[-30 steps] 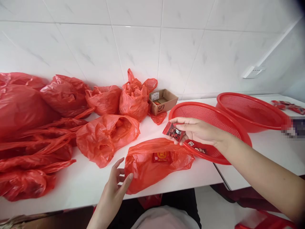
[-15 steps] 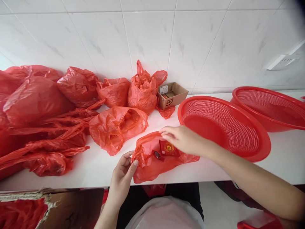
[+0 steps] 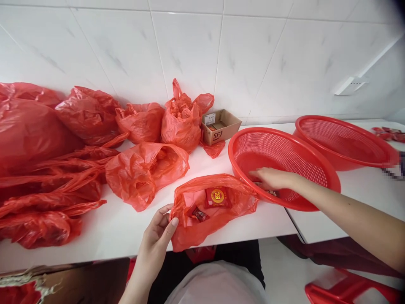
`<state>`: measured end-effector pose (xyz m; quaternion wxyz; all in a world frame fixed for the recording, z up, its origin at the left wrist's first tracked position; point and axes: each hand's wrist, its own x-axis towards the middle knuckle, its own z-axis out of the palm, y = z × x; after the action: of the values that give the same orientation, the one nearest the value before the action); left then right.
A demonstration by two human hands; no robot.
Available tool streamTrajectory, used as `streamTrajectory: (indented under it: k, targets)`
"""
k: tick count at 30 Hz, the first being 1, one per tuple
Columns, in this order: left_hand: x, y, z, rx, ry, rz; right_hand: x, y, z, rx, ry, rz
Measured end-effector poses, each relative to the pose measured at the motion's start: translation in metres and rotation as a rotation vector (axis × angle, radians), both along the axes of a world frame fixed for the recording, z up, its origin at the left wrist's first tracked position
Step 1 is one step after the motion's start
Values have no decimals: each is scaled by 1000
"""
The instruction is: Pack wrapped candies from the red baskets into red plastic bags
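My left hand [image 3: 158,230] pinches the left edge of a thin red plastic bag [image 3: 190,236] at the front of the table. The bag lies on its side with its mouth wide. In it rest a red square packet [image 3: 217,197] with a yellow emblem and a small dark wrapped sweet [image 3: 199,214]. My right hand [image 3: 275,178] reaches into the nearer red perforated basket [image 3: 303,169], fingers stretched left and apart, partly hidden by the rim. Small wrapped pieces [image 3: 272,193] lie under the hand; their kind is unclear.
A second red basket [image 3: 344,139] stands behind on the right. Several filled red bags [image 3: 182,122] line the wall, with a small cardboard box [image 3: 221,126] beside them. A crumpled red bag [image 3: 145,173] lies left of mine. A red stool [image 3: 351,287] stands below.
My right hand has moved right from over the packet in the bag into the nearer basket. The packet now shows fully. My left hand keeps its hold; the view has shifted slightly right.
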<state>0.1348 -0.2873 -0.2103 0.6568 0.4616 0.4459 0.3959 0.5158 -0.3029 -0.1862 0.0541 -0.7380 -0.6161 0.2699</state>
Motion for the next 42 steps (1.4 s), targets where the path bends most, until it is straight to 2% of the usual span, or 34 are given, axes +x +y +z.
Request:
streamTrajectory:
  k: [4, 6, 8, 11, 13, 15, 18, 21, 23, 27, 29, 31, 33, 34, 37, 39, 42]
  targets:
    - [0, 0, 2, -7, 33, 41, 7, 12, 33, 100, 237, -154]
    - [-2, 0, 2, -1, 47, 44, 11, 16, 39, 137, 302, -228]
    - [-2, 0, 3, 6, 55, 43, 10, 18, 33, 119, 196, -199]
    - [-2, 1, 2, 9, 58, 46, 1, 18, 12, 43, 8, 8]
    - [-2, 2, 0, 7, 58, 45, -8, 18, -2, 29, 1, 91]
    - [-3, 2, -2, -4, 61, 26, -15, 20, -9, 37, 33, 99]
    - [-4, 2, -2, -2, 74, 33, -15, 25, -7, 41, 85, 86]
    - [-6, 2, -2, 22, 90, 89, -5, 28, 11, 78, 136, 34]
    - [-8, 3, -2, 23, 100, 93, -1, 24, 30, 115, 313, 9]
    - [-11, 9, -4, 25, 94, 25, -16, 7, 66, 130, 882, 74]
    - [-8, 9, -3, 31, 73, 13, -36, 2, 72, 76, 1005, 139]
    - [-2, 6, 1, 42, 47, 36, -62, 0, 65, -27, 1046, 191]
    - [4, 2, 5, 56, 29, 67, -90, 2, 50, -111, 1014, 202]
    - [6, 1, 6, 60, 24, 78, -102, 3, 42, -103, 953, 186]
    - [5, 0, 7, 51, 11, 95, -125, 1, 32, 106, 678, 113]
    - [0, 2, 5, 39, -3, 106, -118, -3, 40, 214, 567, 90]
    - [-8, 5, 1, 27, -12, 114, -78, -13, 55, 274, 405, 15]
